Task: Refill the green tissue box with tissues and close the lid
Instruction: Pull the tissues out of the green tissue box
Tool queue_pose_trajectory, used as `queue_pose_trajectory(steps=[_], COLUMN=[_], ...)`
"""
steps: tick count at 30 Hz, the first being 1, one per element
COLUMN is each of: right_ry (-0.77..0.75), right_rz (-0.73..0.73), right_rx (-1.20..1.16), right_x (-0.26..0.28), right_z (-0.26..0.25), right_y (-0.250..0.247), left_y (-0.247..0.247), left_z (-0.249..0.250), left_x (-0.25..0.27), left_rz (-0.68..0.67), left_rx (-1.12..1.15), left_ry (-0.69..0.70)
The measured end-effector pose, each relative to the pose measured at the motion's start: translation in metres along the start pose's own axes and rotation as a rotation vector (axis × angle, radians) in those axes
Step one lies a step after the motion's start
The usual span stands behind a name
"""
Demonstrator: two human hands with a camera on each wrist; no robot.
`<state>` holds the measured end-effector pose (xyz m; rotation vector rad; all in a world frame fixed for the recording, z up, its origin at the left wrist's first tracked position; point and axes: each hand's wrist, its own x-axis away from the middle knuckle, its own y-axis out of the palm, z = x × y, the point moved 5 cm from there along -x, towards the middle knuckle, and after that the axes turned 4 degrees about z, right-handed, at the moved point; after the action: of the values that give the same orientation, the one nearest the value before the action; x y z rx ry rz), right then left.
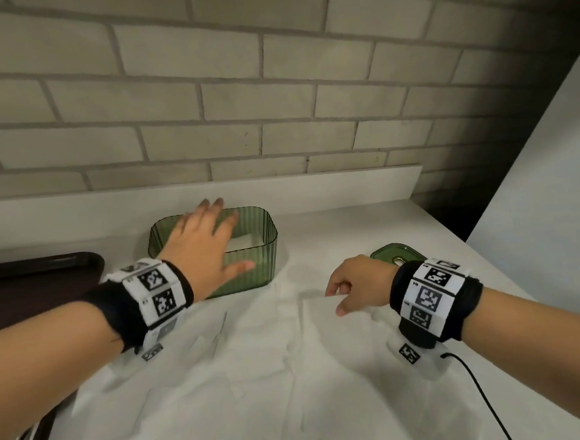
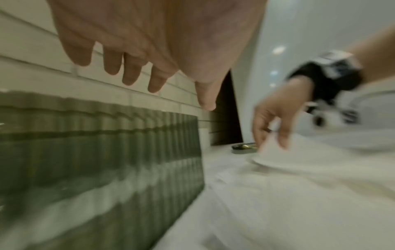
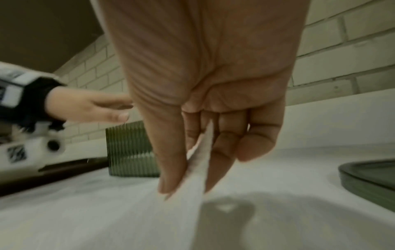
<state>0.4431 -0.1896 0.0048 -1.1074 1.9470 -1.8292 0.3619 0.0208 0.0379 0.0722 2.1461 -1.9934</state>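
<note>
So we've got the green tissue box (image 1: 250, 257) sitting lidless at about 11 o'clock on the counter (image 1: 367, 221), close to the back ledge, with a few tissues lying inside. Our left hand (image 1: 201, 246) hovers flat over its rim, fingers spread wide. Our right hand (image 1: 358, 283), at 2 o'clock, pinches a tissue (image 3: 198, 162) edge between thumb and fingers. The lid (image 1: 395, 252) lies right behind it near the counter's right edge, and loose tissues cover the front.

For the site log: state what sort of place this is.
Probably a kitchen or pantry counter at home or in an office. Clues: the pale brick-tile wall, the white countertop with raised back ledge, and the dark brown tray at its left.
</note>
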Motion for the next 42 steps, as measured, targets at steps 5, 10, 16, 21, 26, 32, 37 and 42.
queue_pose_trajectory(steps=[5, 10, 16, 21, 26, 32, 37, 42], right_ry=[-0.120, -0.166, -0.137, -0.044, 0.000, 0.025, -0.073, -0.156], right_rz=[0.038, 0.100, 0.257, 0.271, -0.043, -0.162, -0.069, -0.076], right_rx=[-0.289, -0.843, -1.256, -1.056, -0.123, 0.034, 0.008, 0.016], right_x=[-0.007, -0.022, -0.041, -0.045, -0.029, -0.016, -0.008, 0.002], right_z=[-0.011, -0.024, -0.032, -0.032, -0.012, 0.019, 0.021, 0.015], right_y=[-0.037, -0.065, -0.077, -0.063, -0.034, 0.002, 0.014, 0.034], left_y=[0.003, 0.008, -0.016, -0.037, -0.028, -0.008, 0.006, 0.020], left_z=[0.025, 0.035, 0.002, -0.037, -0.073, -0.078, -0.073, -0.063], left_x=[0.029, 0.032, 0.019, -0.010, -0.040, -0.064, -0.076, -0.075], left_rz=[-0.010, -0.177, -0.018, 0.100, 0.037, -0.195, -0.296, -0.372], left_rx=[0.238, 0.705, 0.759, 0.624, 0.481, 0.346, 0.248, 0.146], left_ry=[0.101, -0.098, -0.292, -0.323, -0.354, -0.367, -0.348, -0.299])
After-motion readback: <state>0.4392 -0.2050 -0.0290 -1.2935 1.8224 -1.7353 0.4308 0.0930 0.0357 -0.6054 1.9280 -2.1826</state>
